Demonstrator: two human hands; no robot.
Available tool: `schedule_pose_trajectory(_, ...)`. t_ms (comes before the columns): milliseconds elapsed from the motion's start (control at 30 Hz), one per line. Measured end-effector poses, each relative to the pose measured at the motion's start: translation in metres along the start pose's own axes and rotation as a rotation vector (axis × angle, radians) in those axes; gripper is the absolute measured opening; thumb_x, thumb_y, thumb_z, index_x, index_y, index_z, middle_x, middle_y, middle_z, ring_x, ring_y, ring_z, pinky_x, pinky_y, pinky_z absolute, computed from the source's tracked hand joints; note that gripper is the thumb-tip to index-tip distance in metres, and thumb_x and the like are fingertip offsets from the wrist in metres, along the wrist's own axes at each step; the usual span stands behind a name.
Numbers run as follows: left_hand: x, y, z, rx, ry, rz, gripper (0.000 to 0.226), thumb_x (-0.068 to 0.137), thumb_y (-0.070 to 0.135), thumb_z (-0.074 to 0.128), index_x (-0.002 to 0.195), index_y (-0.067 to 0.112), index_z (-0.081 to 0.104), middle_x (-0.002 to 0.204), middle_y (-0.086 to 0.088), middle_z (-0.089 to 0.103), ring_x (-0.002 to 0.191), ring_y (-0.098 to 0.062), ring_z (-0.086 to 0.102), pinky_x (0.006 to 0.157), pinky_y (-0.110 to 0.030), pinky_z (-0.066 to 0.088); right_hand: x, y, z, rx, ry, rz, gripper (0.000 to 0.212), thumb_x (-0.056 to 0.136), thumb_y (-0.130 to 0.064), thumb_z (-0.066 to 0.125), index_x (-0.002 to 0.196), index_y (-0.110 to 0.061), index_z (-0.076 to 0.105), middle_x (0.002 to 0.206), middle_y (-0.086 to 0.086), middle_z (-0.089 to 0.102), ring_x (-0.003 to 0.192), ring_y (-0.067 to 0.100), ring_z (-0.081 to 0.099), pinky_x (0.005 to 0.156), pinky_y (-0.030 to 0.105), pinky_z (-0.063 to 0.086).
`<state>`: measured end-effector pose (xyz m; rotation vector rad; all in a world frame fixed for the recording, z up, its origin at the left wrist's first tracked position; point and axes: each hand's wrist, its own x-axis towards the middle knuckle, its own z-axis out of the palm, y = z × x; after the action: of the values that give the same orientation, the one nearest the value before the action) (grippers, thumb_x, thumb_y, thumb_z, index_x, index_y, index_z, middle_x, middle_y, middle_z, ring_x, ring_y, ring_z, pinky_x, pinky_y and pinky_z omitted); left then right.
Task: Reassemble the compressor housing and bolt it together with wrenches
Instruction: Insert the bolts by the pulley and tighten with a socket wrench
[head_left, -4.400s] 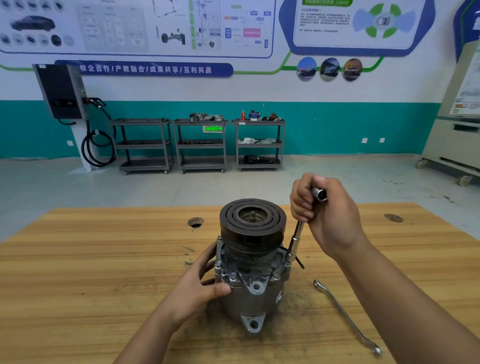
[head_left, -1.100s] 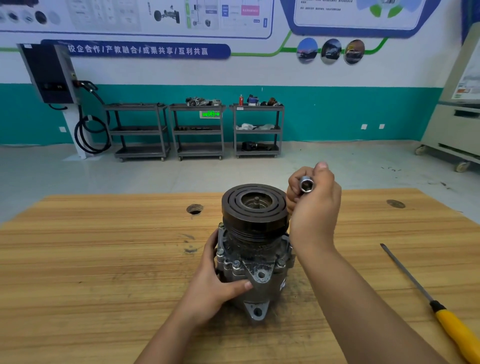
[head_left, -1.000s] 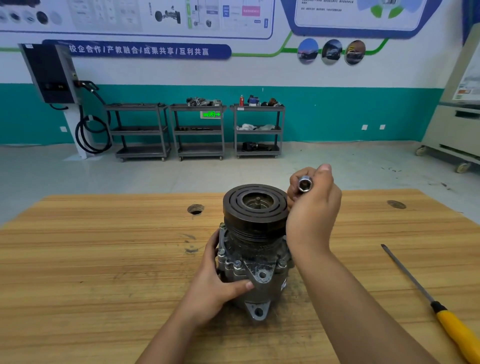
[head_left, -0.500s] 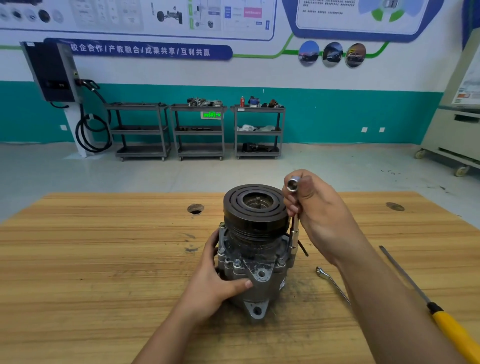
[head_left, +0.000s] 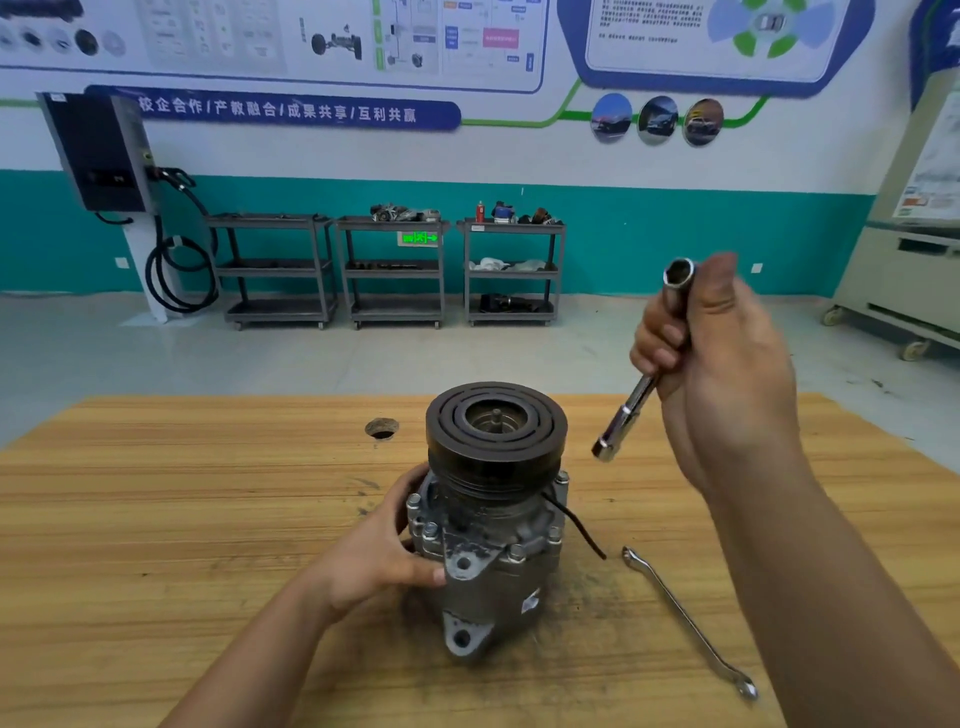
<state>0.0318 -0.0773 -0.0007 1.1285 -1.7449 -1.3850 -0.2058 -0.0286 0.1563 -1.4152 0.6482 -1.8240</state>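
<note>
A grey metal compressor housing (head_left: 493, 571) stands upright on the wooden table (head_left: 156, 519), its black grooved pulley (head_left: 496, 431) on top. Bolt heads ring the flange below the pulley. My left hand (head_left: 379, 556) grips the housing's left side, thumb across the front. My right hand (head_left: 722, 374) holds a chrome socket wrench (head_left: 641, 374) in the air, to the right of and above the pulley. The wrench is tilted, its lower socket end clear of the housing. A thin black wire (head_left: 576, 525) hangs from the housing's right side.
A flat double-ended spanner (head_left: 685, 618) lies on the table right of the housing, under my right forearm. A round hole (head_left: 382, 428) is in the tabletop behind the housing. Grey shelf carts (head_left: 395, 270) stand along the far wall.
My right hand has lifted the socket wrench off the bolt on the housing's right side and swung it up and to the right. My left hand still holds the housing.
</note>
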Motion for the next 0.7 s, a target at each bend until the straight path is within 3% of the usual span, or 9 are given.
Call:
schedule_pose_trajectory(100,0.003,0.004,-0.012,0.040,-0.083,-0.018,0.086,0.063,0.018,0.085,0.132,0.039,0.037,0.127,0.014,0.059,0.118,-0.004,0.054,0.098,-0.022,0.043,0.009,0.011,-0.006,0.005,-0.008,0.065,0.043,0.073,-0.058,0.050,0.072,-0.016,0.041,0.054,-0.013,0.037,0.048,0.004,0.032,0.047,0.016,0.031)
schedule_pose_trajectory(233,-0.007,0.006,-0.010,0.002,0.091,0.009,0.059,0.067,0.024,0.078,0.118,0.038,0.052,0.114,0.023,0.065,0.110,0.005,0.057,0.083,-0.010,0.047,0.007,0.039,-0.009,-0.003,-0.040,0.159,0.040,0.078,-0.053,0.047,0.073,-0.014,0.042,0.055,-0.011,0.037,0.048,0.004,0.033,0.048,0.017,0.033)
schedule_pose_trajectory(300,-0.014,0.005,-0.005,-0.031,0.190,0.023,0.066,0.065,0.022,0.080,0.119,0.041,0.048,0.117,0.021,0.062,0.111,0.006,0.055,0.086,-0.013,0.047,0.006,0.051,-0.009,-0.002,-0.062,0.168,0.041,0.079,-0.055,0.048,0.074,-0.015,0.043,0.054,-0.012,0.038,0.048,0.004,0.034,0.048,0.017,0.034)
schedule_pose_trajectory(433,-0.030,0.009,0.014,-0.023,0.180,0.038,0.102,0.055,0.027,0.089,0.136,0.039,0.028,0.128,0.023,0.049,0.117,0.004,0.050,0.101,-0.020,0.041,0.008,0.060,-0.007,-0.042,-0.094,0.187,0.038,0.079,-0.056,0.050,0.069,-0.020,0.046,0.052,-0.013,0.039,0.047,0.003,0.034,0.047,0.016,0.034)
schedule_pose_trajectory(467,-0.032,0.010,0.020,-0.032,0.200,0.047,0.108,0.051,0.034,0.090,0.138,0.038,0.027,0.129,0.021,0.049,0.118,0.001,0.051,0.100,-0.021,0.043,0.010,0.059,-0.006,-0.056,-0.102,0.192,0.037,0.079,-0.055,0.050,0.069,-0.019,0.045,0.052,-0.012,0.039,0.047,0.003,0.034,0.047,0.016,0.034)
schedule_pose_trajectory(533,-0.032,0.011,0.031,-0.077,0.272,0.072,0.106,0.046,0.043,0.087,0.135,0.038,0.030,0.125,0.021,0.052,0.110,0.005,0.054,0.085,-0.011,0.047,0.010,0.058,-0.003,-0.081,-0.109,0.197,0.035,0.081,-0.052,0.050,0.070,-0.019,0.045,0.050,-0.012,0.038,0.046,0.004,0.034,0.046,0.017,0.035)
schedule_pose_trajectory(600,-0.028,0.011,0.038,-0.125,0.339,0.081,0.103,0.041,0.048,0.083,0.131,0.037,0.034,0.121,0.019,0.055,0.106,0.007,0.056,0.078,-0.010,0.047,0.008,0.057,0.000,-0.248,-0.061,0.164,0.032,0.088,-0.042,0.056,0.070,-0.017,0.048,0.048,-0.011,0.039,0.043,0.006,0.039,0.046,0.023,0.039)
schedule_pose_trajectory(700,-0.025,0.008,0.042,-0.147,0.384,0.074,0.112,0.036,0.050,0.085,0.134,0.036,0.032,0.121,0.017,0.057,0.110,-0.004,0.057,0.094,-0.028,0.047,0.003,0.059,0.005,-0.578,0.092,0.083,0.029,0.091,-0.017,0.055,0.065,-0.007,0.049,0.050,0.000,0.043,0.038,0.011,0.048,0.049,0.037,0.046)
